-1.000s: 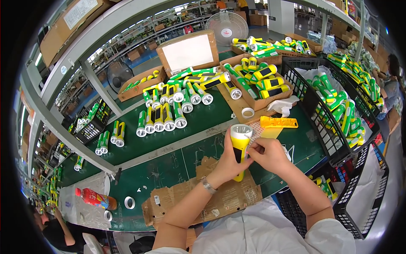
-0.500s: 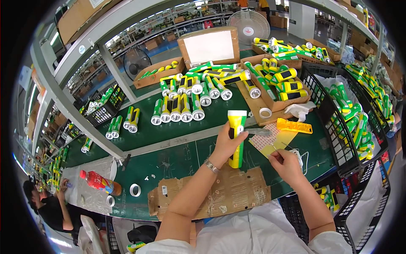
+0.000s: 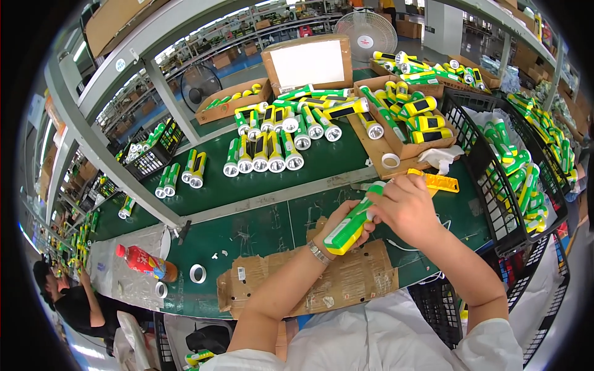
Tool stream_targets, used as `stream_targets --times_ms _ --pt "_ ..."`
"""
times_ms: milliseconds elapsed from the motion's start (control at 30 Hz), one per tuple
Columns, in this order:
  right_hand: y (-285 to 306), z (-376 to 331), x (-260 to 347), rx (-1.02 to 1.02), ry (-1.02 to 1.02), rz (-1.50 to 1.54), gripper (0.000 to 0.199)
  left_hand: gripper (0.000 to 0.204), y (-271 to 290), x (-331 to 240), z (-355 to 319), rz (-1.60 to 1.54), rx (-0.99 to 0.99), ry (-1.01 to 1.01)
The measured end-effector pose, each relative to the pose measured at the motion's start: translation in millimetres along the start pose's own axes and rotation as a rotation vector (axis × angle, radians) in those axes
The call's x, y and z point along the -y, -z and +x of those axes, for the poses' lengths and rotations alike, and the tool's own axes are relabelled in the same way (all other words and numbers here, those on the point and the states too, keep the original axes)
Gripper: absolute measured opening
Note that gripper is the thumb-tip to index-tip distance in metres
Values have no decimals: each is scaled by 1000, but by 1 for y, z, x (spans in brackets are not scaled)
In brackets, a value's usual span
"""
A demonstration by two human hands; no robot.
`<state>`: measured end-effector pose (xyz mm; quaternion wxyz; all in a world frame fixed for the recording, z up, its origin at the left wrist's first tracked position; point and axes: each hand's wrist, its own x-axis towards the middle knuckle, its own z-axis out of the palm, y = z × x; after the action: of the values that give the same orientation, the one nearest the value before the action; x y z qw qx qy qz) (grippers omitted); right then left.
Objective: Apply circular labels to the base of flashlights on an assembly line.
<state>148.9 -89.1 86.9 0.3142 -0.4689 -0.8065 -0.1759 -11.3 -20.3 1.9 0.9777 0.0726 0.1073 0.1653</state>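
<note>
A green and yellow flashlight [image 3: 348,230] lies tilted in my left hand [image 3: 339,224], its head toward the upper right. The fingers of that hand wrap it from below and behind. My right hand [image 3: 405,207] is at the flashlight's head end, fingers bent and touching it. Whatever is between those fingertips, if anything, is hidden. Behind my right hand lies an orange-yellow strip [image 3: 440,182]. A flattened piece of brown cardboard [image 3: 272,278] is on the green table under my forearms. A white cord [image 3: 402,247] runs beside my right wrist.
Several flashlights [image 3: 263,157] stand in rows beyond the metal rail. An open carton [image 3: 408,148] of flashlights and a black crate [image 3: 476,167] are at the right. A drink bottle [image 3: 145,263] and tape rolls [image 3: 198,273] sit at the left. Another person [image 3: 74,303] works at far left.
My left hand has tipped the flashlight from upright to slanting, its base toward me. My right hand has moved up and left from the sticker sheet to the flashlight's head.
</note>
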Motion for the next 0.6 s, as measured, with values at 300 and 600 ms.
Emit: stream_targets --times_ms 300,600 --pt "-5 13 -5 205 354 -68 17 37 -19 8 -5 331 -149 -3" --pt "-21 -37 11 126 -233 489 11 34 -3 -9 4 742 -258 -440"
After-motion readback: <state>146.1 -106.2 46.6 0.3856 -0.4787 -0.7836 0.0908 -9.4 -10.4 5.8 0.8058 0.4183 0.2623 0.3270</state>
